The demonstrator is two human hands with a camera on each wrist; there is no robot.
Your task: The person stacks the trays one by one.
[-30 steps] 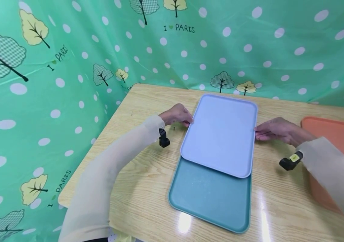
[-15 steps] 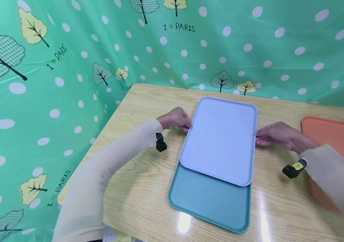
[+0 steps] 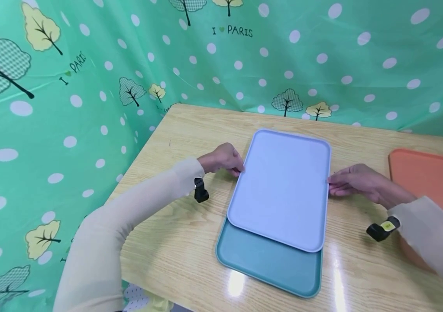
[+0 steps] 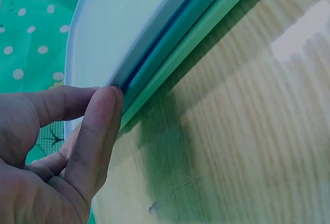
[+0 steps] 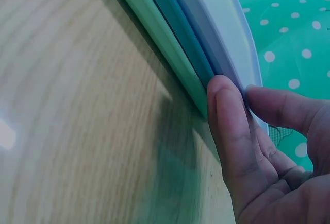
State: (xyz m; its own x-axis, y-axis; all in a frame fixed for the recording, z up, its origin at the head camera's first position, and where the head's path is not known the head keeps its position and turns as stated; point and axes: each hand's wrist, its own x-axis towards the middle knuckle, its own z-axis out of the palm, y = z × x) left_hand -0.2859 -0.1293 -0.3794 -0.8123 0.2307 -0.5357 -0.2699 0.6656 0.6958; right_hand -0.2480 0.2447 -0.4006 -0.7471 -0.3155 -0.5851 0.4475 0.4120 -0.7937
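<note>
A pale lavender tray (image 3: 283, 186) lies over a teal tray (image 3: 268, 260), set back so the teal one's near part shows. My left hand (image 3: 226, 159) pinches the lavender tray's left rim, and my right hand (image 3: 355, 182) pinches its right rim, thumb above and fingers under. In the left wrist view, a light green tray (image 4: 191, 51) shows as the lowest edge of the stack, beneath the teal tray (image 4: 178, 38). The right wrist view gives the same layers, with the lavender rim (image 5: 209, 28) between thumb and fingertips.
An orange tray (image 3: 431, 186) lies at the right of the wooden table (image 3: 182, 234), partly behind the right sleeve. A green polka-dot curtain (image 3: 221, 65) hangs behind the table and along its left side.
Both hands have drawn the lavender tray toward the near side, so it covers more of the teal tray. The teal and orange trays have stayed put.
</note>
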